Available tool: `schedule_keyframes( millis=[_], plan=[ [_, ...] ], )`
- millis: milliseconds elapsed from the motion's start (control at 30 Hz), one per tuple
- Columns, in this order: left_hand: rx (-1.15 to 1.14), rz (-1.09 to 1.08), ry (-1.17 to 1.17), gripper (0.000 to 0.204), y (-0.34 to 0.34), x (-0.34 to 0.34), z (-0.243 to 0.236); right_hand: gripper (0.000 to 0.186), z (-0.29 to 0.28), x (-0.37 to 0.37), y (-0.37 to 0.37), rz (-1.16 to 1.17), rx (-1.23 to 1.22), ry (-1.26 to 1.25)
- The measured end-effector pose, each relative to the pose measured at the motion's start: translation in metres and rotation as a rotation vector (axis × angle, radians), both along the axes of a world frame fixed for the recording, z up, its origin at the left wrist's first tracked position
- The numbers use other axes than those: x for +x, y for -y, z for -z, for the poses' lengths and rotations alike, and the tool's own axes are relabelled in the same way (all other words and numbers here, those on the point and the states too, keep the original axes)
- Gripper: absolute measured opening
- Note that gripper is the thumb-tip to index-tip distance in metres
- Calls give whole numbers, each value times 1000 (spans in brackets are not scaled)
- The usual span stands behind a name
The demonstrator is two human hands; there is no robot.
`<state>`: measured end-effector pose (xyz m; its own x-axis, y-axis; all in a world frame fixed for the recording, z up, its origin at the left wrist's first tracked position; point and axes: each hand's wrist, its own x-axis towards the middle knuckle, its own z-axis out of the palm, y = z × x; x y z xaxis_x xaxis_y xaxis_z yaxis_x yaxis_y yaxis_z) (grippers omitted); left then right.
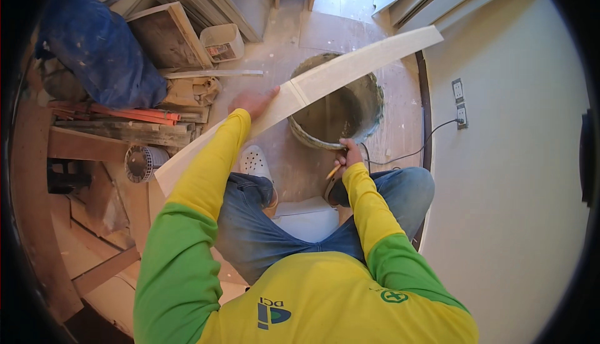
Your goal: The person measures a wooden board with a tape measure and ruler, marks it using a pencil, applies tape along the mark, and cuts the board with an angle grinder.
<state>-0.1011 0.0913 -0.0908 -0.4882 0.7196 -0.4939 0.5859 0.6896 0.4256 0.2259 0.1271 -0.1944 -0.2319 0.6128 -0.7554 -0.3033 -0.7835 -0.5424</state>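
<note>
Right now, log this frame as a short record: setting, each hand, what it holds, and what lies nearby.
Setting: indoor work site, seated person seen from above, bare floor
Left hand: resting on a long pale board that slants across the view
Right hand: low by the knee, holding a yellow pencil
Under the board: round bucket, crusted inside
Left side: blue sack, stacked timber, white basket
Right side: wall with sockets and a plugged cable
</note>
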Motion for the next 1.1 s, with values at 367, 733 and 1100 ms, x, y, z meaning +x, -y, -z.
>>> schedule_keyframes(
  millis=[367, 733, 1100],
  plan=[
    [243, -231, 71, 78, 29, -30, -41, 22, 3, -97, -92, -30, 45, -81],
    [405, -400, 4, 69, 69, -77, -55, 32, 5, -210, -200, -61, 110, -91],
    [407, -415, -51, 62, 133, -84, -18, 63, -19, -174, -215, -430, 213, 65]
  ],
)
